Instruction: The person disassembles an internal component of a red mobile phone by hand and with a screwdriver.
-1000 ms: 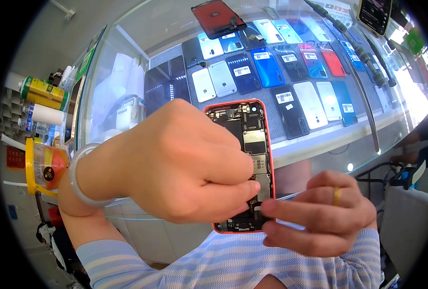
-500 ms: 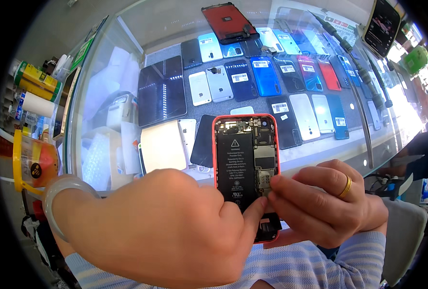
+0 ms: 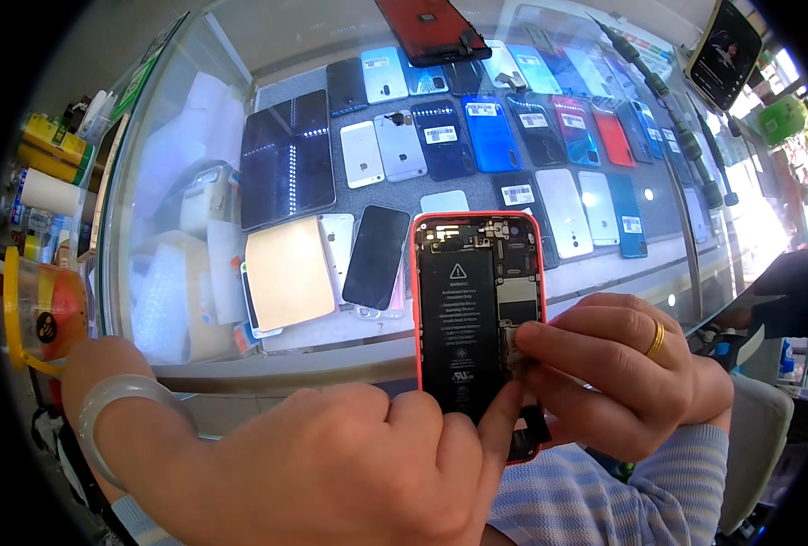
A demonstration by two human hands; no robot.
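In front of me is an opened phone (image 3: 456, 300) with a red frame, held nearly upright. Its long black battery (image 3: 459, 318) fills the left side, and a narrow circuit board (image 3: 517, 289) runs down the right. My left hand (image 3: 358, 464) is curled over the phone's lower left, one finger reaching to the board's lower end. From the right, my right hand (image 3: 618, 373) is closed at the frame's edge, its fingertips pinched together over the lower board. Any small part between those fingertips is hidden. A dark flap (image 3: 535, 424) shows at the lower right corner.
Beyond is a glass display case holding several phones and back covers, including a blue one (image 3: 492, 132). A dark folded panel (image 3: 287, 155), a cream pad (image 3: 290, 273) and a black phone (image 3: 377, 257) lie nearer. A red-backed screen (image 3: 431, 29) and a screwdriver (image 3: 645, 73) rest on the glass.
The opened phone sits slightly farther right in view. My left hand has lowered, uncovering more of the black phone and cream pad. The dark flap now juts past the frame's right edge.
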